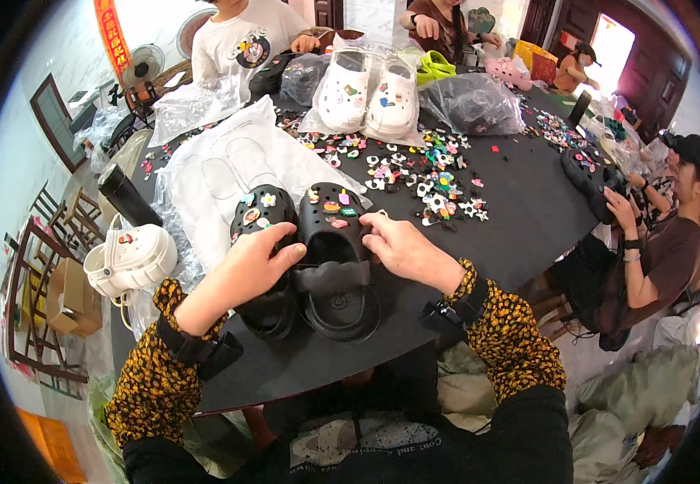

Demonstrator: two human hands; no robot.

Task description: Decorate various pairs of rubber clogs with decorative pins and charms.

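Observation:
A pair of black clogs stands side by side on the dark table in front of me, heels toward me. Colourful charms, among them a white flower, sit on the toes of the left clog (267, 313) and the right clog (335, 278). My left hand (245, 266) is closed over the left clog, with its thumb toward the gap between the two; part of its fingers is hidden. With thumb and fingers, my right hand (410, 254) pinches the right clog's outer edge near the toe. Beyond the pair lies a white plastic bag (196, 165) printed with shoe outlines.
Loose charms (438, 181) are scattered across the table (519, 194). Bagged white clogs (350, 105) stand beyond them. At the left are a black cylinder (128, 196) and a white clog (152, 252). A person at the right handles a black clog (590, 179); others sit across the table.

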